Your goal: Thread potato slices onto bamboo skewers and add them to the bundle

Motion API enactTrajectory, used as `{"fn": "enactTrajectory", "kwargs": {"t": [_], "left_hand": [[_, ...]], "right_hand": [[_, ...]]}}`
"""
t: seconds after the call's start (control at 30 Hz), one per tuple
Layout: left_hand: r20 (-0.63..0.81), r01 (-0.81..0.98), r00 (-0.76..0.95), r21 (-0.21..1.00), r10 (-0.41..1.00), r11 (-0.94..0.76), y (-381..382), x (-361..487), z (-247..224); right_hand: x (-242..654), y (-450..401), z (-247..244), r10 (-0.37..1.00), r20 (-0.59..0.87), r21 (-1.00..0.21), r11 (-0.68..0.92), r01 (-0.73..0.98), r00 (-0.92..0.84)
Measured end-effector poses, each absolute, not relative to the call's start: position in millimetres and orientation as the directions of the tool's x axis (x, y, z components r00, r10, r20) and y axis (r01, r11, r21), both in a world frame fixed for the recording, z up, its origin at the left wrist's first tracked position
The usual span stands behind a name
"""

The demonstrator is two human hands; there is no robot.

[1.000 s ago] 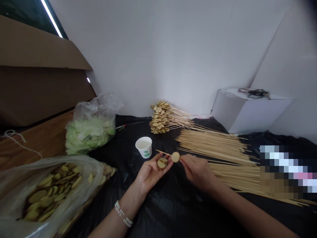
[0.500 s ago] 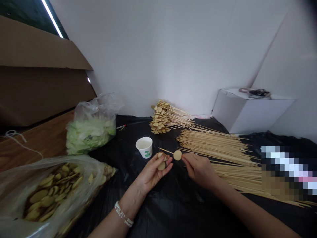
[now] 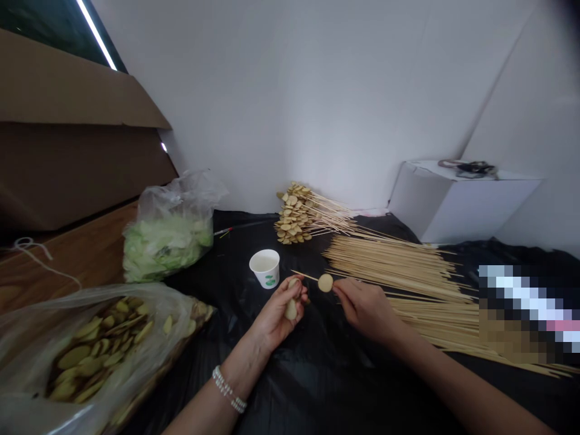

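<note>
My left hand (image 3: 281, 311), with a beaded bracelet at the wrist, is closed around a few potato slices (image 3: 291, 309). My right hand (image 3: 365, 307) pinches a thin bamboo skewer (image 3: 302, 275) whose bare tip points left, just above my left hand. One round potato slice (image 3: 325, 283) is threaded on that skewer, close to my right fingertips. Behind my left hand stands a white paper cup (image 3: 264, 269) with a green print. To the right of my right hand lie many loose skewers (image 3: 394, 266) in two spread bundles.
An open plastic bag of potato slices (image 3: 86, 362) lies front left. Behind it sits a clear bag of pale green vegetable pieces (image 3: 165, 244). Loaded potato skewers (image 3: 294, 214) are piled at the back near the wall. A white box (image 3: 480, 208) stands back right, a cardboard box (image 3: 72, 151) at left.
The fingers of my left hand have curled in and turned the potato slices between them. My right hand and its skewer have stayed nearly still.
</note>
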State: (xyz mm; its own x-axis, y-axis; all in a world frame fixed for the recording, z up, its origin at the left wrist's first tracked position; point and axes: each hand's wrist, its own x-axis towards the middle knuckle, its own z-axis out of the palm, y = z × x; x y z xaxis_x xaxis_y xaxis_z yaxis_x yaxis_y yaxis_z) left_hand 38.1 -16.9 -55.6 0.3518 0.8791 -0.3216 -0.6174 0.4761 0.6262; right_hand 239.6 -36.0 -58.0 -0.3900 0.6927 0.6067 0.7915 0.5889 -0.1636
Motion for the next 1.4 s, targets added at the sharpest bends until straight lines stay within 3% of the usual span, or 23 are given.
{"fn": "enactTrajectory", "kwargs": {"t": [0.23,0.53,0.8,1.03,1.4], "left_hand": [[-0.373,-0.652,0.33,0.574,0.867,0.495,-14.4,33.6,-54.3],[-0.349,-0.647,0.262,0.628,0.9,0.432,-11.9,32.8,-57.6],[-0.386,-0.689,0.37,0.496,0.845,0.528,-12.4,28.4,-51.4],[-0.386,-0.669,0.312,0.559,0.868,0.489,-12.7,31.2,-53.5],[-0.383,-0.654,0.357,0.549,0.852,0.52,-15.0,31.2,-48.2]], "right_hand": [[240.7,-34.0,-61.0,0.723,0.564,-0.175,0.576,0.798,-0.398],[241.2,-34.0,-60.7,0.725,0.552,-0.174,0.582,0.794,-0.411],[242.1,-32.5,-62.6,0.719,0.563,-0.175,0.586,0.791,-0.408],[242.4,-33.3,-61.5,0.727,0.554,-0.184,0.582,0.792,-0.406],[241.6,-34.5,-59.5,0.722,0.554,-0.172,0.586,0.792,-0.414]]}}
